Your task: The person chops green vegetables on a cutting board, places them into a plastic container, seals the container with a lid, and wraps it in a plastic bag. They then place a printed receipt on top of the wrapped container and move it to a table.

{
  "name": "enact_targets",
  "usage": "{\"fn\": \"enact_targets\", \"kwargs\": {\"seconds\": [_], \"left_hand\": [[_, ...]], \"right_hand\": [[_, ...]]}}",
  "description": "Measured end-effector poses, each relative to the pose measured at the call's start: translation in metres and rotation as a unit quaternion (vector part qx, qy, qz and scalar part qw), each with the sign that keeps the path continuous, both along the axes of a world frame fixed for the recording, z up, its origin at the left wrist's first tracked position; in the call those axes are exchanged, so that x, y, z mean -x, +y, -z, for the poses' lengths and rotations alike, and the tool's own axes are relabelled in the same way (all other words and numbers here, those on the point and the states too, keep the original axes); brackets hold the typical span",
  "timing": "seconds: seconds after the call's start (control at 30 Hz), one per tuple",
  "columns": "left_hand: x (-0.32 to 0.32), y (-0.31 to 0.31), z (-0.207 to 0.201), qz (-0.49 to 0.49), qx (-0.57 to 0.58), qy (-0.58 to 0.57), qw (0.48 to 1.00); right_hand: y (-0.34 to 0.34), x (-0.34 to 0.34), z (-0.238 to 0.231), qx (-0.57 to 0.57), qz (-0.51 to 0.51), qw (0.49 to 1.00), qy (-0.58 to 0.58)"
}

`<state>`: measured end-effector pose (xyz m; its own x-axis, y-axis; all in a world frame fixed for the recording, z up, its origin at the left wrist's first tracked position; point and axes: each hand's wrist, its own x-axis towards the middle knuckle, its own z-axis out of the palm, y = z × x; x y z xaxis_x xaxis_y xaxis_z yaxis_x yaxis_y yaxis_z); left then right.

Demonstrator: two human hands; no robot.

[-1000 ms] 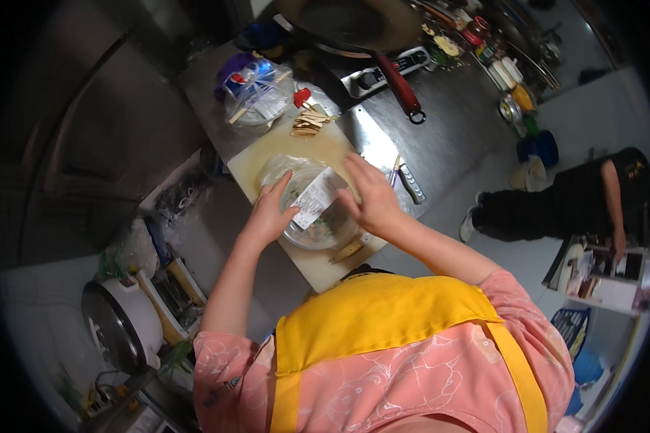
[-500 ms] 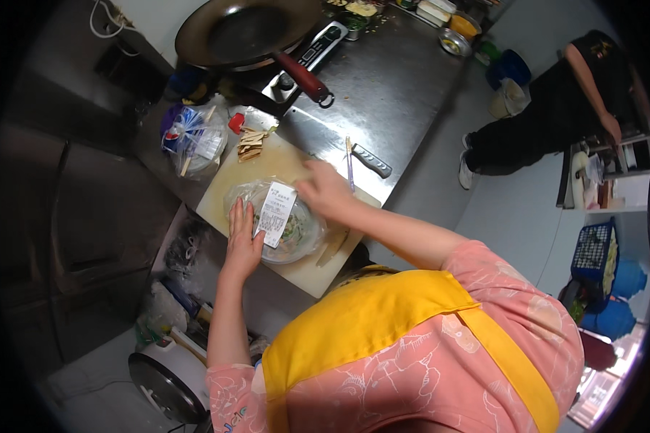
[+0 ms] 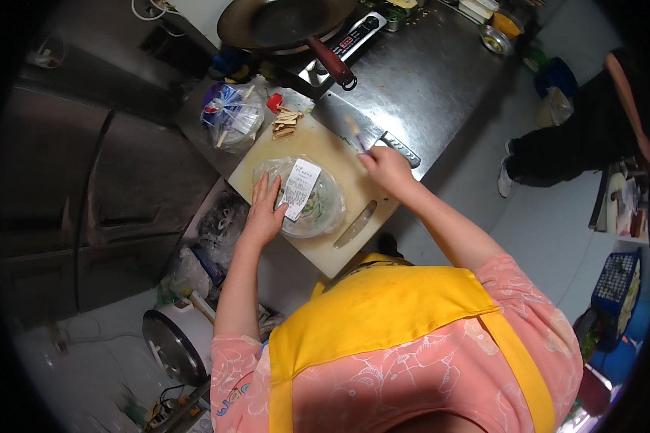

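At the lower left of the frame, a round white cooker (image 3: 172,346) with a shiny lid is seen on the floor. Higher up, at the upper left of the surface (image 3: 426,79), a clear plastic bag (image 3: 232,119) is set down; blue and white things are packed inside it, but what they are cannot be told. Just beside the bag, a small pile of pale cut strips (image 3: 286,123) is laid on the corner of the wooden cutting board (image 3: 332,252).

In the middle of the board, a clear bag of greens (image 3: 312,202) with a white paper label (image 3: 300,187) is kept. The left hand (image 3: 263,213) is laid flat with fingers spread apart on the bag's left side. To the right, the right hand (image 3: 386,167) is closed around a thin stick-like thing at the board's upper edge, just beside a knife (image 3: 393,143) on the surface. At the top middle, a big dark pan (image 3: 282,22) with a red handle is placed on a flat cooker; it looks bare inside.
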<state>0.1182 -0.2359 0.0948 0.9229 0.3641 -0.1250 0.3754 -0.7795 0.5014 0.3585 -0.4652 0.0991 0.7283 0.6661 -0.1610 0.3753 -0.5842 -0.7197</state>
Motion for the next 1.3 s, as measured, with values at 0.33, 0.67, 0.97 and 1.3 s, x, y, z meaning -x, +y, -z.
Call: {"fn": "enact_targets", "kwargs": {"seconds": [0.33, 0.67, 0.97, 1.3], "left_hand": [[0.014, -0.014, 0.002, -0.099, -0.076, -0.105, 0.987], [0.003, 0.019, -0.001, 0.257, -0.126, -0.17, 0.943], [-0.001, 0.017, -0.003, 0.312, -0.096, -0.113, 0.939], [-0.03, 0.011, -0.035, 0.356, -0.14, -0.136, 0.914]], "right_hand": [[0.089, 0.11, -0.004, -0.076, -0.153, 0.93, -0.325], [0.068, 0.142, -0.007, -0.037, -0.107, 0.897, -0.428], [-0.024, 0.141, -0.003, 0.021, 0.259, 0.956, 0.136], [-0.006, 0.131, 0.042, -0.241, 0.212, 0.847, 0.424]]}}
